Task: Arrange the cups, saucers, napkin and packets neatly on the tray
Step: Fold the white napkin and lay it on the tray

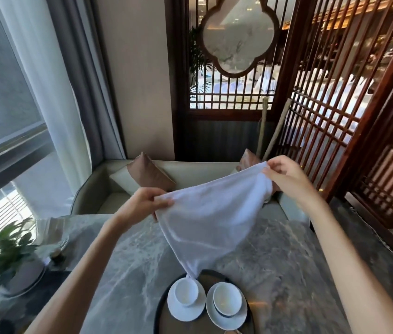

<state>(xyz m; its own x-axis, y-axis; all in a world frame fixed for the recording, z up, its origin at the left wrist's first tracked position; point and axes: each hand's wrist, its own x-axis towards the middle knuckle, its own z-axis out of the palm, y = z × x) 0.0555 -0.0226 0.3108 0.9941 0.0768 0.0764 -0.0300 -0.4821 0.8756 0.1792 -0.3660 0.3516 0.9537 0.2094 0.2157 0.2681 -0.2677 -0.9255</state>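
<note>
— What is the biggest thing in front of the person?
— A grey marble table point(275, 249), with a pale sofa point(99, 189) behind it and a brown cushion point(149, 172) on the sofa. A potted plant point(0, 247) stands at the table's left edge.

— And the napkin?
— The white napkin point(209, 213) is held up in the air over the table, spread between both hands. It hangs in a rough triangle with its lowest corner pointing down at the tray.

— Where is the tray?
— The dark oval tray point(160, 309) lies on the near part of the table, partly cut off by the bottom edge.

— How do the hands hold the cloth?
— The left hand point(140, 203) pinches the napkin's left corner between thumb and curled fingers. The right hand point(284, 172), higher and farther away, pinches the opposite corner in the same way.

— What is on the tray?
— Two white saucers side by side, the left saucer point(178, 312) and the right saucer point(238, 317), nearly touching. Each carries an upright white cup: the left cup point(187, 291) and the right cup point(226, 300).

— Does the napkin touch them?
— Its tip reaches the far rim of the left cup; I cannot tell whether it touches.
</note>
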